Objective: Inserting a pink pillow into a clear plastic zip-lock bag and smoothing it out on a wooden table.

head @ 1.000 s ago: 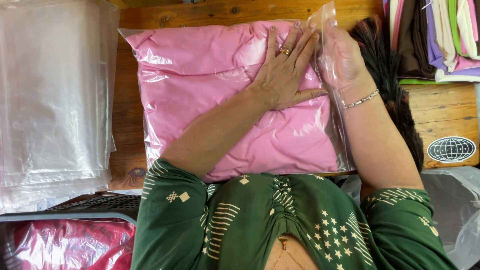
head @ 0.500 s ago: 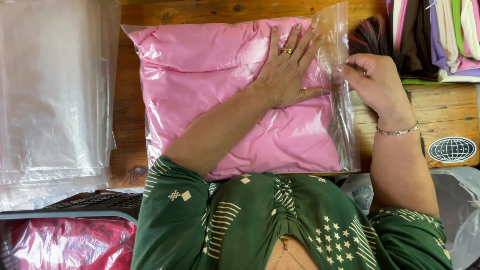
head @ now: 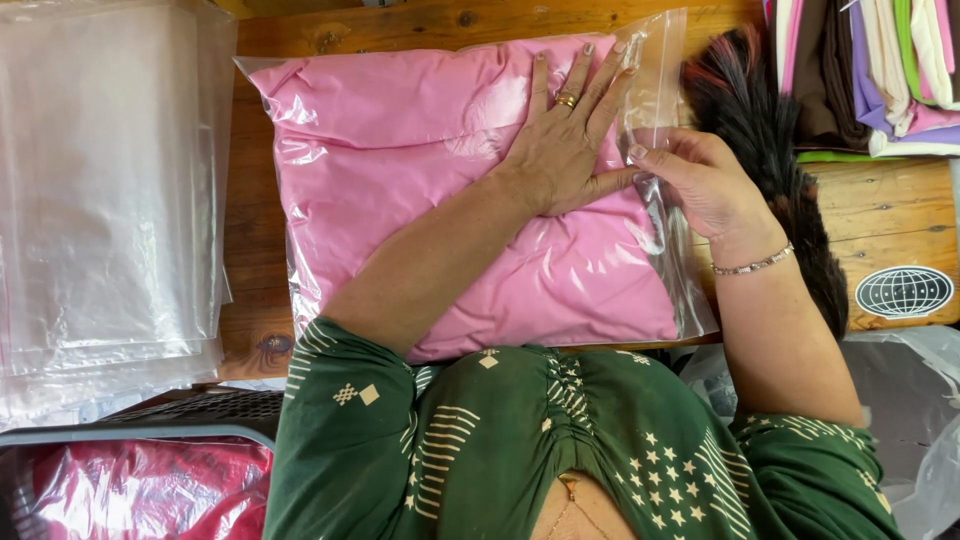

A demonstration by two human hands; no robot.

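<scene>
Pressing flat on the pink cloth (head: 450,190) in its clear bag (head: 655,70), the left hand (head: 560,150) has its fingers spread, gripping nothing. Right hand (head: 700,180) pinches the bag's open flap. That slick film (creased already) could slip or tear under a hard pull. Bag lies mid-table (head: 880,210).

1. Top (head: 560,450): dark green, short sleeves, cream motifs of stars, diamonds and stripe blocks; gathered centre seam.
2. Left hand (head: 560,150): gold ring, painted nails.
3. Right hand (head: 700,180): slim silver bracelet (head: 752,265) at wrist.
</scene>
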